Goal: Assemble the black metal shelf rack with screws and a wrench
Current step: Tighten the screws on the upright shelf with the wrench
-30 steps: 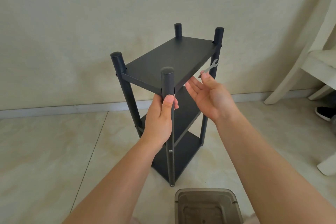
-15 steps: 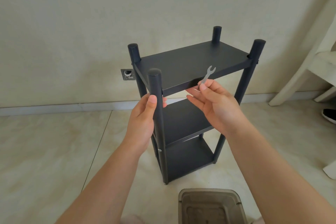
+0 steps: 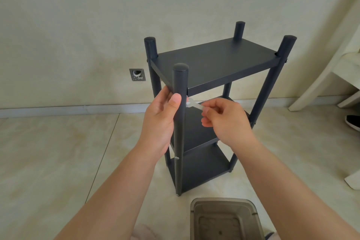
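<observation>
The black shelf rack (image 3: pixel 214 68) is standing upright on the tiled floor (image 3: pixel 58 152) near the wall, just past a grey bin (image 3: pixel 224 218) at 6 o'clock. The left hand (image 3: pixel 161 121) is wrapping round the nearest post (image 3: pixel 180 122) just under the top shelf, thumb lying up the tube. The right hand (image 3: pixel 226 121) is pinching the handle of a small silver wrench (image 3: pixel 193 104), whose open end is sitting against that post right below the shelf edge, at 3 o'clock from the left thumb; whether it is actually on a bolt is too blurred to tell.

The rack is looking stiff and fairly light, likely to slide or twist on smooth tile, so bracing a post close to the joint being tightened seems sensible. The wrench is thin and short, so gripping it far out on the handle should give better turning force.

Counting: one rack, three shelves, four posts, one wrench, one bin.
</observation>
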